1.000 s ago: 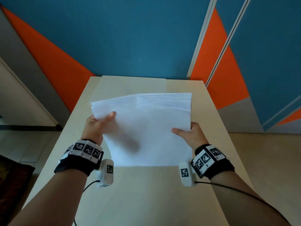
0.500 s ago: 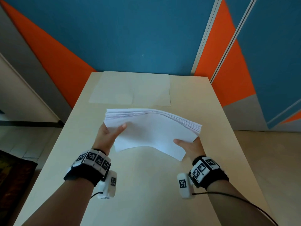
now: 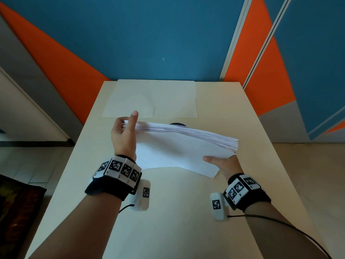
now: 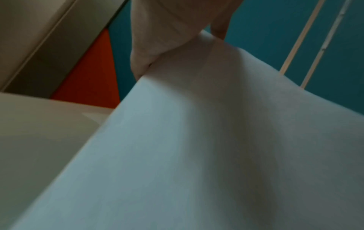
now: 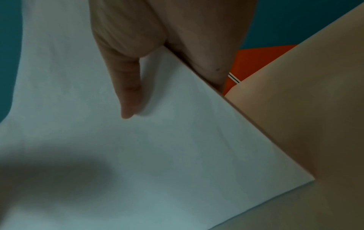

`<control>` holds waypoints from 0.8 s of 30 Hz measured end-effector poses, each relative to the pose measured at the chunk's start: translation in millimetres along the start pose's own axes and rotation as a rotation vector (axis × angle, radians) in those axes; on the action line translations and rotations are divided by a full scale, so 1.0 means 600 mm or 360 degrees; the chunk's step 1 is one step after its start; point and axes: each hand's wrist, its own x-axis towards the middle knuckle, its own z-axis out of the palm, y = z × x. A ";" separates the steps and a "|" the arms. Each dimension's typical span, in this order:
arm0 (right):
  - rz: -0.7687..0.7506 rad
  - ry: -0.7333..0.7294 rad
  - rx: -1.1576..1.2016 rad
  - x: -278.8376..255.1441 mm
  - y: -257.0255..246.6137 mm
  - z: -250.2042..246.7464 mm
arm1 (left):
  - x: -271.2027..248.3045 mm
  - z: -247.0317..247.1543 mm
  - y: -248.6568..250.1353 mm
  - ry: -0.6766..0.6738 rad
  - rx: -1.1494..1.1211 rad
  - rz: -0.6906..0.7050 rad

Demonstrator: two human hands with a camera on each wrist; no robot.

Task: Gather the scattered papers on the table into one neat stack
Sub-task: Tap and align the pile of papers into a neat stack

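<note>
you hold the stack of papers between both hands, just above the table, with its long axis running left to right and tilted, the left end higher than the right. your left hand sits at the stack's left edge, fingers reaching behind it and the thumb lifted off and pointing up, so i cannot tell whether it truly grips or only props. your right hand pinches the stack's near right corner, thumb laid flat on the top sheet and fingers underneath; the right wrist view shows that thumb pressing the paper. the right hand looks like the firmer hold, so i judge the coming set-down turns on it. beyond the stack, toward the wall, pale flat sheets lie on the table, and i cannot tell if they are loose papers or a mat. the stack is white, thick, its far edge fanned and uneven, bowed slightly in the middle.
</note>
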 end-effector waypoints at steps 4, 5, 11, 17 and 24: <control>-0.0029 0.0042 0.0033 -0.002 -0.003 0.002 | 0.008 0.013 0.005 0.0061 -0.0033 -0.0111; -0.0024 0.0039 0.0054 -0.002 -0.003 0.003 | 0.009 0.014 0.006 0.0068 -0.0010 -0.0116; -0.0059 0.0025 0.0109 0.004 0.001 0.009 | 0.017 0.010 0.000 -0.0082 0.0114 0.0004; -0.0104 -0.0037 0.0099 -0.003 -0.007 0.003 | 0.011 0.014 0.009 -0.0041 0.0447 0.0126; -0.0257 -0.0106 0.0136 -0.013 -0.017 -0.003 | -0.011 0.059 0.026 -0.0346 0.1752 0.0932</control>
